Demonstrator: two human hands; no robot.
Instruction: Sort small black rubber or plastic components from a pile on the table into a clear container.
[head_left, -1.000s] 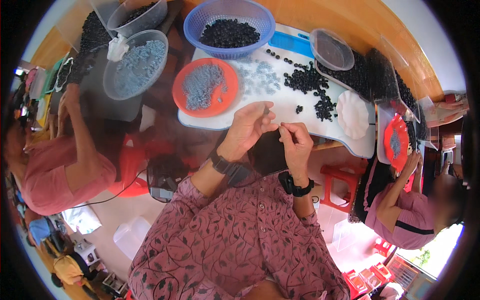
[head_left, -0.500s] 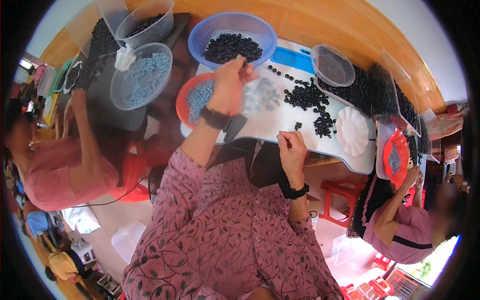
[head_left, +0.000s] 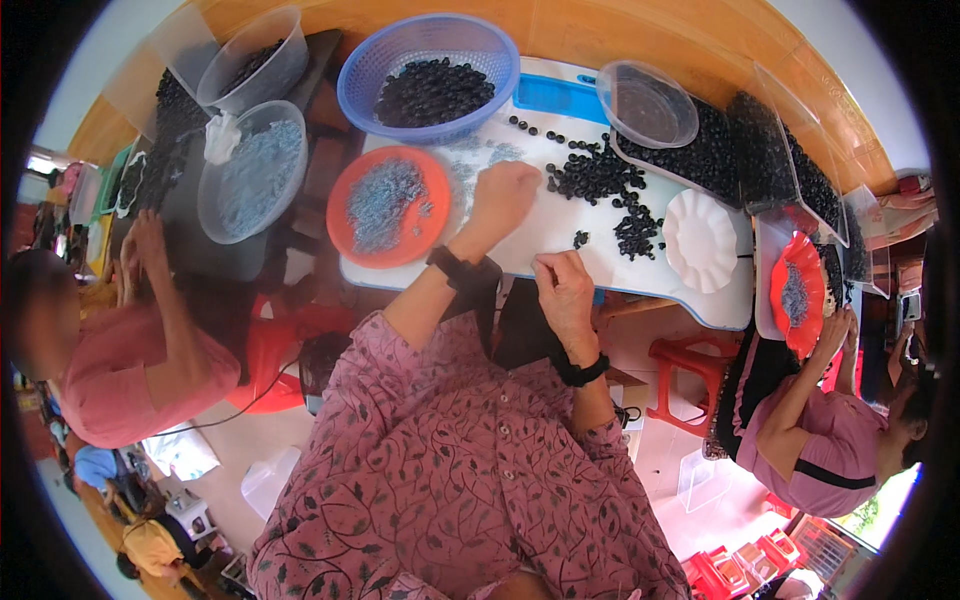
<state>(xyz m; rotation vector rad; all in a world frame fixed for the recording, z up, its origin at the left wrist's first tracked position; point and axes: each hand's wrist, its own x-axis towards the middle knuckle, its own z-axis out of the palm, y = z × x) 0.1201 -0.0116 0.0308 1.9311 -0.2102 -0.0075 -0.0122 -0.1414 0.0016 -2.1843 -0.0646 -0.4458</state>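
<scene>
My left hand [head_left: 503, 203] is over the white tabletop, between the red bowl [head_left: 437, 205] of small grey-blue pieces and a spread of small black ring-like parts [head_left: 588, 172]. Its fingers are curled in, and whatever they hold is hidden. My right hand [head_left: 566, 290] rests at the table's near edge, thumb and fingertips pinched together. Anything in that pinch is too small to make out. A tiny cluster of black parts [head_left: 581, 240] lies just beyond the right hand. Some grey-blue pieces [head_left: 503, 152] are scattered on the tabletop beyond my left hand.
A blue basket [head_left: 353, 82] of black parts stands at the back. A white scalloped plate [head_left: 700, 240] lies to the right, below a transparent round tub [head_left: 648, 104]. Tubs stand on the dark left table. A red stool [head_left: 690, 375] stands right. Co-workers sit on both sides.
My left hand has come down from the blue basket's rim to the tabletop near the black parts. My right hand stays pinched at the near edge. The view has shifted slightly.
</scene>
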